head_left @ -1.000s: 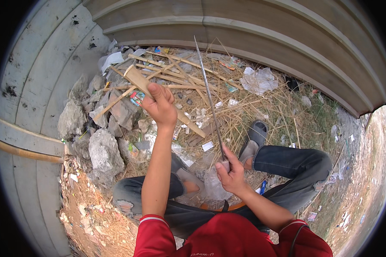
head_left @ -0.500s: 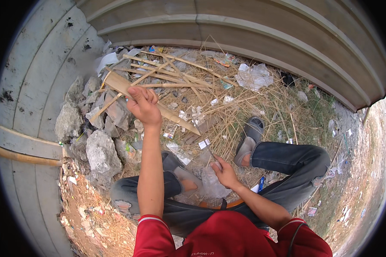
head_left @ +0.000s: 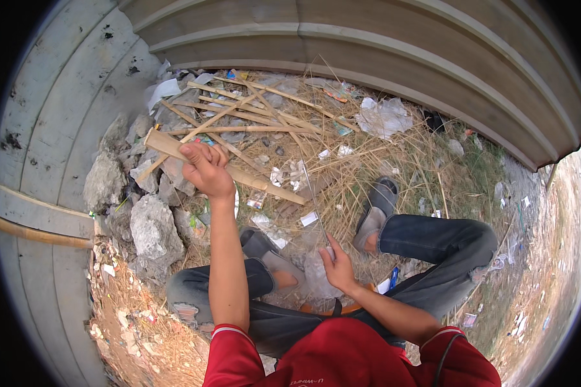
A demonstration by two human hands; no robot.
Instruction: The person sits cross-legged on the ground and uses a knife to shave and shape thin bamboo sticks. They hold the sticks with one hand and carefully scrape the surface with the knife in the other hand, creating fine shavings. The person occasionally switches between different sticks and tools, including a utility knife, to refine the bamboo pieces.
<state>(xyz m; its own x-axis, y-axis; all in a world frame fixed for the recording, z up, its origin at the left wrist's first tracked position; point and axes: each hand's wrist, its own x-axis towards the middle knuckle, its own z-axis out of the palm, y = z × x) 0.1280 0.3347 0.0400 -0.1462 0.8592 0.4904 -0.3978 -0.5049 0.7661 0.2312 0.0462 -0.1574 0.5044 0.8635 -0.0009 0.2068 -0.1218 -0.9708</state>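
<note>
My left hand (head_left: 205,166) is closed around a split piece of bamboo (head_left: 258,181), held slanting above the ground. Its broad pale end sticks out to the far left of the fist, and the tapered end points right toward my feet. In my right hand (head_left: 338,264) is a long thin knife, its blade (head_left: 315,205) seen almost edge-on and pointing up and away. The blade stands just right of the bamboo's tapered tip; whether they touch I cannot tell. My right fingers hide most of the handle.
Several bamboo strips (head_left: 265,129) lie crossed on dry grass ahead. Grey rocks (head_left: 153,229) are heaped at the left, beside a panelled wall (head_left: 64,122). A ribbed metal sheet (head_left: 368,45) closes off the far side. A crumpled plastic bag (head_left: 383,117) and paper scraps are scattered about.
My left hand has come slightly nearer and left, and the bamboo's broad end has dropped, so it lies flatter. The knife blade has swung more upright, its tip reaching farther away.
</note>
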